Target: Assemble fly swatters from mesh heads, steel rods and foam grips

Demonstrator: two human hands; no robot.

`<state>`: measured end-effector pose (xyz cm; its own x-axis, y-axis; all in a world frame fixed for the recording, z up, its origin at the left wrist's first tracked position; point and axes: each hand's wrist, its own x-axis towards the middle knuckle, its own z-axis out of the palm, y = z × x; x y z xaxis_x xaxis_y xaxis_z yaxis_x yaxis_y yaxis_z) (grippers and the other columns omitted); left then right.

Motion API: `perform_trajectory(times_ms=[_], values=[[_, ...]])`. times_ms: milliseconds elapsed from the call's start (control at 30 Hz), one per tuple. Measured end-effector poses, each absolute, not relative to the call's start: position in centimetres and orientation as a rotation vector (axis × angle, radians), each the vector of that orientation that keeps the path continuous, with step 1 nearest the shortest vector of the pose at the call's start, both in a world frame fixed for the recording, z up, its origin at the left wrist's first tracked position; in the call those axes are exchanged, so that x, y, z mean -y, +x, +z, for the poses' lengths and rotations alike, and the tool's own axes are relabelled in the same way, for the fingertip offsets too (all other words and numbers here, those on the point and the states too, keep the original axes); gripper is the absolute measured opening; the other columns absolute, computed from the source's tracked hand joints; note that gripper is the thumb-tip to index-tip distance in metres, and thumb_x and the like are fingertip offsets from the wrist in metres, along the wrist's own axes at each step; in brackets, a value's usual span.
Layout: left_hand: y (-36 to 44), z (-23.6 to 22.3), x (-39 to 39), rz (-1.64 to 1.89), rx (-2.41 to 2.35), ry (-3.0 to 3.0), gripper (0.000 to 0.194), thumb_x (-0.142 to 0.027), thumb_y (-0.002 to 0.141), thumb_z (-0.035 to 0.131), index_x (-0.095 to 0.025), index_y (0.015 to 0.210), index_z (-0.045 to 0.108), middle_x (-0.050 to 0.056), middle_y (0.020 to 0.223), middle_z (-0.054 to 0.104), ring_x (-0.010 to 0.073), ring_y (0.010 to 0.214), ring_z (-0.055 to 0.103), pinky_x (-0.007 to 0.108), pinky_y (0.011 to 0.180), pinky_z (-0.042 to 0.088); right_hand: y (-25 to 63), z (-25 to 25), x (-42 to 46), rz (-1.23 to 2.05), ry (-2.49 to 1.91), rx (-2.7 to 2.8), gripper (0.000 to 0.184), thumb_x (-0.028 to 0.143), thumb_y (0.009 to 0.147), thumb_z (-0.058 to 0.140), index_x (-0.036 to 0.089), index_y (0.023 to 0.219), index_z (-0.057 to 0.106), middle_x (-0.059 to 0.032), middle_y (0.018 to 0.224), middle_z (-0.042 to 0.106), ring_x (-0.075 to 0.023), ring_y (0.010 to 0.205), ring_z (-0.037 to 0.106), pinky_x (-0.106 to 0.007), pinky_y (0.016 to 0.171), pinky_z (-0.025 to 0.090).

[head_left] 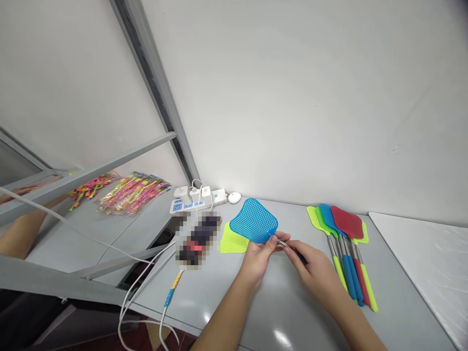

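Note:
A fly swatter with a blue perforated head [253,220] is held over the table. My left hand [258,258] pinches it where the head meets the metal rod. My right hand [310,265] closes around the rod [282,242] and a dark handle part, mostly covered by the fingers. Behind my left hand, a yellow-green swatter head [233,240] lies flat; the rest of it is hidden. To the right of my right hand lies a row of several fly swatters, among them a red one [347,222], with blue, red and yellow-green handles.
A white power strip [219,196] with chargers stands by the wall beside a round white object [234,197]. A blurred-out phone-like object [199,241] and white cables lie left. Beyond a metal frame [139,151] are bagged colourful toys [135,192] and another person's arm [25,226]. A white board [420,263] lies right.

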<state>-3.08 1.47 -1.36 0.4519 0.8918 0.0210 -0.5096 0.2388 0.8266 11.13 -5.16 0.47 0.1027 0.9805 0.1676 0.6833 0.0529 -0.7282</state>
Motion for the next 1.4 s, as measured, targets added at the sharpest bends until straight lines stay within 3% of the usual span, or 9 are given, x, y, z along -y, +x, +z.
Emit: perform_trajectory(times_ms=[100,300,400,533,733,867,1033,1200,1400], values=[[-3.1,-1.3,-1.1,0.998,-0.519,0.927,0.028,-0.039,0.083,0.071,-0.016,0.098,0.073,0.015,0.106,0.073,0.0295,0.102,0.067,0.042,0.091,0.050,11.4,0.7,5.7,0.455,-1.785,1.717,0.033,0.048,0.096,0.043,0.026,0.104,0.066,-0.0040,0.093,0.073,-0.0212,0.075,0.067,-0.030,0.063,0.046],[-2.9,-1.6,-0.5,1.010,-0.567,1.019,0.028,-0.040,0.080,0.073,-0.017,0.095,0.075,0.012,0.104,0.073,0.0283,0.099,0.066,0.038,0.088,0.049,11.3,1.7,6.8,0.436,-1.779,1.759,0.036,0.043,0.099,0.036,0.032,0.122,0.062,-0.0014,0.104,0.074,-0.0218,0.085,0.070,-0.029,0.064,0.048],[-2.7,-2.0,0.7,1.046,-0.609,1.036,0.030,-0.042,0.080,0.073,-0.018,0.096,0.076,0.011,0.104,0.073,0.0283,0.100,0.065,0.038,0.089,0.048,11.2,2.2,7.6,0.507,-1.791,1.765,0.037,0.042,0.099,0.036,0.036,0.128,0.059,0.0005,0.094,0.075,-0.0219,0.080,0.071,-0.029,0.063,0.047],[-2.6,-2.5,3.3,1.101,-0.716,1.011,0.030,-0.043,0.085,0.067,-0.018,0.101,0.074,0.010,0.106,0.072,0.0263,0.103,0.064,0.037,0.094,0.045,10.9,3.0,9.0,0.505,-1.854,1.801,0.035,0.040,0.099,0.036,0.033,0.110,0.068,0.0004,0.071,0.072,-0.0208,0.062,0.067,-0.027,0.054,0.040],[-2.4,-2.0,5.6,1.165,-0.955,1.001,0.032,-0.046,0.084,0.066,-0.016,0.091,0.074,0.008,0.095,0.073,0.0243,0.093,0.066,0.036,0.088,0.049,10.1,2.9,10.3,0.512,-1.922,1.868,0.032,0.039,0.101,0.034,0.027,0.095,0.063,0.0011,0.070,0.070,-0.0185,0.062,0.064,-0.026,0.052,0.030],[-2.1,-1.7,6.3,1.237,-1.019,1.012,0.032,-0.048,0.085,0.064,-0.017,0.083,0.073,0.008,0.090,0.073,0.0230,0.088,0.067,0.034,0.085,0.051,9.6,1.7,10.8,0.263,-1.877,1.905,0.032,0.038,0.101,0.034,0.024,0.085,0.058,0.0016,0.065,0.066,-0.0157,0.055,0.060,-0.027,0.050,0.024],[-2.3,-1.9,7.9,1.307,-1.056,1.030,0.031,-0.047,0.084,0.065,-0.017,0.085,0.073,0.006,0.090,0.072,0.0218,0.092,0.065,0.033,0.087,0.051,9.4,1.3,11.8,-0.119,-1.779,1.969,0.036,0.036,0.102,0.035,0.023,0.071,0.050,0.0039,0.057,0.056,-0.0135,0.045,0.048,-0.029,0.049,0.018],[-3.5,-1.0,6.9,1.458,-1.140,0.891,0.033,-0.048,0.087,0.063,-0.016,0.085,0.070,0.006,0.091,0.070,0.0191,0.092,0.064,0.034,0.093,0.047,11.4,1.4,13.1,-0.422,-1.758,1.973,0.040,0.039,0.102,0.035,0.023,0.068,0.050,0.0028,0.056,0.052,-0.0154,0.048,0.045,-0.030,0.053,0.020],[-3.3,0.0,5.9,1.469,-0.966,0.754,0.029,-0.045,0.083,0.068,-0.016,0.089,0.068,0.005,0.092,0.068,0.0180,0.090,0.065,0.034,0.090,0.051,15.4,0.7,15.2,-0.439,-1.730,1.937,0.035,0.039,0.101,0.038,0.023,0.077,0.058,0.0017,0.061,0.053,-0.0153,0.054,0.048,-0.029,0.056,0.026]])
